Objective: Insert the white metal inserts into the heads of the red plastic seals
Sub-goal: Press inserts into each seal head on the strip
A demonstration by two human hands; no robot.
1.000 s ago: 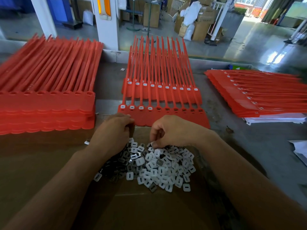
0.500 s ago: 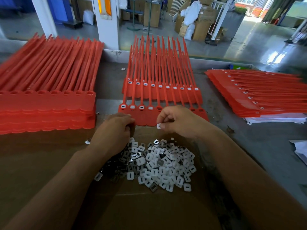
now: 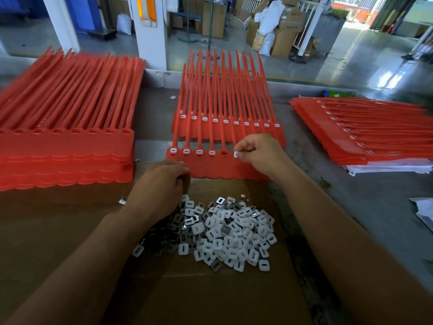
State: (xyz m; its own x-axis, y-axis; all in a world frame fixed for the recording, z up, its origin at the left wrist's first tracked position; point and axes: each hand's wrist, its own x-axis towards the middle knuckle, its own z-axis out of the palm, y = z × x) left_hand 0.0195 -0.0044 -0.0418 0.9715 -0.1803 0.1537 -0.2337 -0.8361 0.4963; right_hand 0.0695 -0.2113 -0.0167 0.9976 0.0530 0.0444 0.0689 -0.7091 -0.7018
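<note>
The pile of white inserts (image 3: pixel 229 233) lay on cardboard (image 3: pixel 210 289). The left hand (image 3: pixel 159 184) sat curled beside it, and I could not tell whether it held anything. The right hand (image 3: pixel 260 153) had left the pile, pinching one insert (image 3: pixel 236 154) above the near seal strip's (image 3: pixel 210 167) unfilled heads, likely about to seat it.

Left hand (image 3: pixel 161 181) – bare, back and knuckles showing. Right hand (image 3: pixel 260 153) – bare too, knuckles and thumb side in view. Left forearm (image 3: pixel 93 254), right forearm (image 3: pixel 339 231): both uncovered from wrist to bottom frame edge. Rest of person out of frame.
</note>
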